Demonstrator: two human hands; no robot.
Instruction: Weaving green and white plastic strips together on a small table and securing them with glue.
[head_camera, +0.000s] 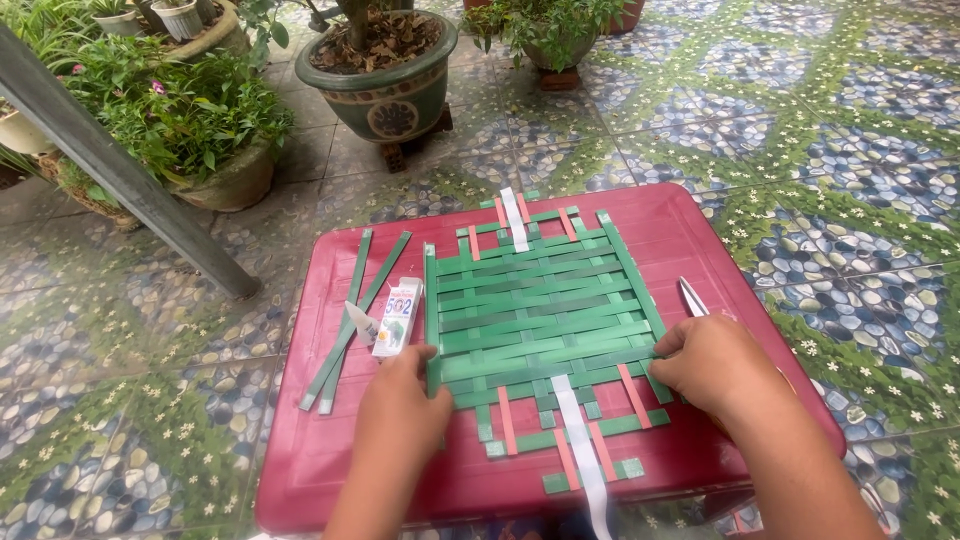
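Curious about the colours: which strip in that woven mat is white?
The long white strip running down the middle of the woven mat, between the orange strips; it overhangs the red table.

Head camera looks steeply down, fairly near, at the red table (690, 225).

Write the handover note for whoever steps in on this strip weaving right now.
Left hand: pressing the left edge of the woven mat, nothing gripped.
Right hand: fingers on the mat's right edge, nothing gripped.
Mat lies mid red table; glue tube and two loose green strips to its left, scissors to its right.
Done: the centre is woven tight.
Left: strip ends, green, red and white, stick out untrimmed at the top and bottom.
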